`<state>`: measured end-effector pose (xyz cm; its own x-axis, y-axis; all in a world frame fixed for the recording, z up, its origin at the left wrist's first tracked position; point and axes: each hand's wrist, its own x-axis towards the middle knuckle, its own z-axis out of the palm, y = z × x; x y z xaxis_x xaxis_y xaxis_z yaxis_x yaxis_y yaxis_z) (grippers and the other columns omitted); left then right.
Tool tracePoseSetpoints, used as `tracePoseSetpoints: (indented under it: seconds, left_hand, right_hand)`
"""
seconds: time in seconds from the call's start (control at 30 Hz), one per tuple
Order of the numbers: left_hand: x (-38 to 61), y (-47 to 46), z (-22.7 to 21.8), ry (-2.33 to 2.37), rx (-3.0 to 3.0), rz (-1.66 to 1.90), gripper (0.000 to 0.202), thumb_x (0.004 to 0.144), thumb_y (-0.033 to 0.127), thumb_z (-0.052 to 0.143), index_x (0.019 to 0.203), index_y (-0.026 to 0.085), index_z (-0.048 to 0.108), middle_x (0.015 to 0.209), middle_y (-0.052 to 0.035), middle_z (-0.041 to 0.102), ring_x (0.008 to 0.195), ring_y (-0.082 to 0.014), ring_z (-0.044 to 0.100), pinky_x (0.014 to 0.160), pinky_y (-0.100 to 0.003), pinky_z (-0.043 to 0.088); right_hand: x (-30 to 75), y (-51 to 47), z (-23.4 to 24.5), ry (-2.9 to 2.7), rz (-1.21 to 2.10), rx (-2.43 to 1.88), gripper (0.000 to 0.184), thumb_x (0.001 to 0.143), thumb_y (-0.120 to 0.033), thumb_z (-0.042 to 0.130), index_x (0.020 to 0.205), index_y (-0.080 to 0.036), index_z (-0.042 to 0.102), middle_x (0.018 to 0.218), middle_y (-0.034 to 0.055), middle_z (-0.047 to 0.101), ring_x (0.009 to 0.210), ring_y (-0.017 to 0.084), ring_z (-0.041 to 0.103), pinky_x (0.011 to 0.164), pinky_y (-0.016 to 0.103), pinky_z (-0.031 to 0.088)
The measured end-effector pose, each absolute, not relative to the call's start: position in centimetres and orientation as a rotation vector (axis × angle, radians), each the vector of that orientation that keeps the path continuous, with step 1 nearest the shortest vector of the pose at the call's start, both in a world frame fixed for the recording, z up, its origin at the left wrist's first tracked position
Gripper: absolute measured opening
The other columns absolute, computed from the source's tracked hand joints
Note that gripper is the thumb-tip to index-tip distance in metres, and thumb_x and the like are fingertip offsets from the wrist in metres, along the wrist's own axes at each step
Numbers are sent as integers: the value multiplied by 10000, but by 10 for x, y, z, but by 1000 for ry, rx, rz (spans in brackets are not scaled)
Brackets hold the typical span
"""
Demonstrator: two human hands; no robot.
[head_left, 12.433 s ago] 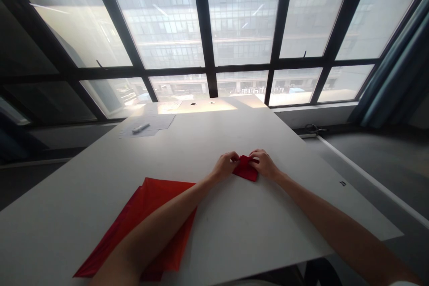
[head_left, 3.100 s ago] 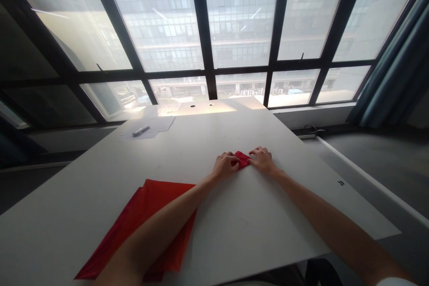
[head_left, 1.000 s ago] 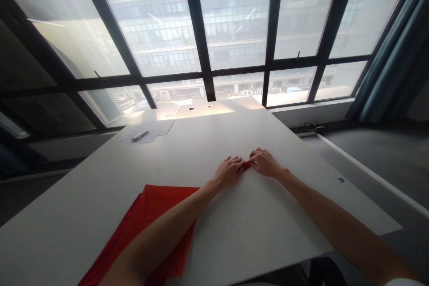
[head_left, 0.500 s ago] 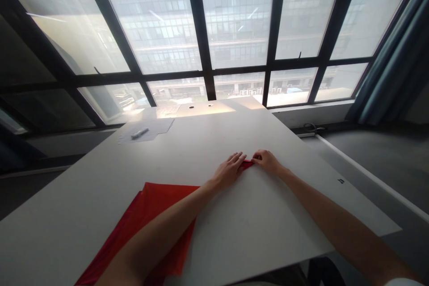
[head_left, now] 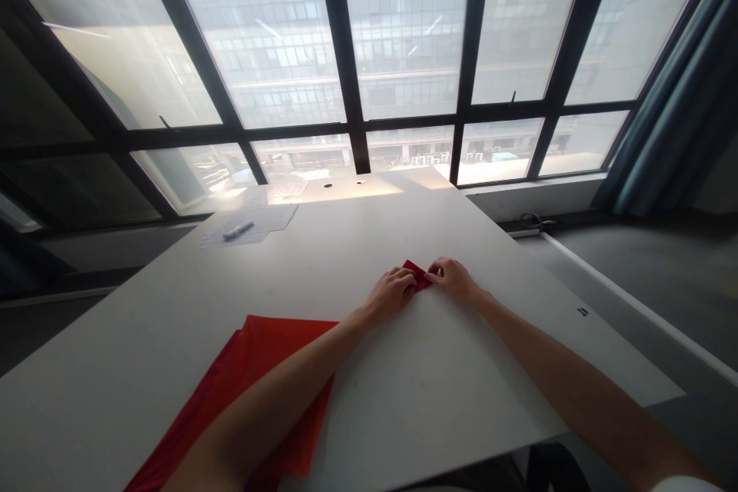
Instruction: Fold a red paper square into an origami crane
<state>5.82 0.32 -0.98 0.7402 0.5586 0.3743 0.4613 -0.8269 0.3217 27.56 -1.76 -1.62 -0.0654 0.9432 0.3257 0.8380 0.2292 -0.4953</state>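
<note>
Two hands clenched now: the left hand and right hand pinch a small, pointed fold of red paper against the white desk!

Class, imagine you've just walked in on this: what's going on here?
A person is working at a white table with bare hands. The left hand and right hand are on either side of a small folded piece of red paper, touching it. Larger red sheets lie beneath the left forearm, and a marker sits on white papers farther away.
</note>
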Motion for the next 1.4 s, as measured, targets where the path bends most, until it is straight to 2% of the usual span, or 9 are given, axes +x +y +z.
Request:
tracePoseSetpoints:
  seconds: [0.27, 0.47, 0.67, 0.83, 0.97, 1.07, 1.17, 1.27, 1.4]
  left_hand:
    - [59, 9, -16, 835, 2706, 721, 286, 900, 192, 530, 1138, 233, 682, 1114, -37, 692, 1041, -213, 600, 960, -338, 444]
    - [57, 4, -12, 908, 2723, 734, 301, 967, 250, 447, 1094, 256, 720, 1159, -60, 640, 1099, -224, 572, 974, -365, 458]
    - [57, 4, -12, 975, 2942, 654, 496, 956, 160, 450, 1438, 275, 427, 1502, -61, 429, 1442, -235, 296, 1201, -476, 201]
    - [55, 9, -14, 911, 2951, 406, 392, 1009, 204, 341, 1369, 262, 487, 1421, -61, 533, 1356, -216, 448, 1166, -439, 297]
    - [55, 11, -14, 943, 2937, 386, 391, 1008, 219, 360, 1377, 247, 483, 1447, -78, 508, 1376, -220, 428, 1147, -408, 337]
    - [56, 12, -15, 936, 2922, 374, 391, 1007, 225, 371, 1378, 246, 491, 1467, -68, 492, 1399, -227, 398, 1158, -424, 328]
    - [56, 13, -17, 951, 2874, 389, 392, 1013, 248, 363, 1377, 261, 509, 1466, -54, 496, 1396, -229, 406, 1161, -440, 328]
    - [56, 15, -19, 989, 2791, 440, 387, 1011, 288, 373, 1355, 298, 550, 1445, -27, 521, 1389, -215, 419, 1172, -421, 320]
    - [56, 19, -24, 1003, 2706, 498, 375, 979, 270, 435, 1303, 341, 611, 1421, 6, 544, 1388, -194, 422, 1189, -386, 294]
  right_hand:
    - [271, -11, -19, -1856, 344, -1622, 153, 792, -224, 613, 872, -197, 740, 803, 36, 736, 719, 156, 639, 680, 236, 434]
    - [270, -14, -17, -1975, 235, -1524, 169, 798, -133, 576, 841, -192, 728, 826, 30, 707, 742, 146, 611, 694, 232, 420]
    - [272, -26, -2, -2273, 87, -1449, 242, 844, -99, 553, 887, -217, 760, 922, 59, 701, 930, 191, 597, 870, 286, 416]
    - [280, -37, 6, -2387, 94, -1461, 311, 894, -162, 514, 1077, -257, 748, 1061, 59, 704, 1024, 206, 584, 946, 317, 407]
    - [280, -39, -2, -2329, 60, -1594, 427, 994, -321, 371, 1354, -231, 583, 1376, 95, 582, 1274, 244, 477, 1065, 391, 354]
    - [275, -42, -12, -2431, 220, -1679, 602, 998, -506, 288, 1533, -232, 318, 1601, 75, 293, 1467, 280, 235, 1167, 506, 202]
    - [275, -47, -17, -2465, 336, -1821, 809, 936, -684, 256, 1573, -196, 154, 1639, 89, 137, 1509, 307, 65, 1181, 585, 31]
    - [282, -46, -16, -2386, 292, -1953, 782, 944, -662, 265, 1559, -179, 233, 1635, 109, 146, 1509, 320, 58, 1172, 609, 27]
    - [287, -34, -15, -2169, 183, -1900, 519, 989, -428, 346, 1423, -198, 512, 1520, 120, 435, 1405, 279, 374, 1151, 476, 276]
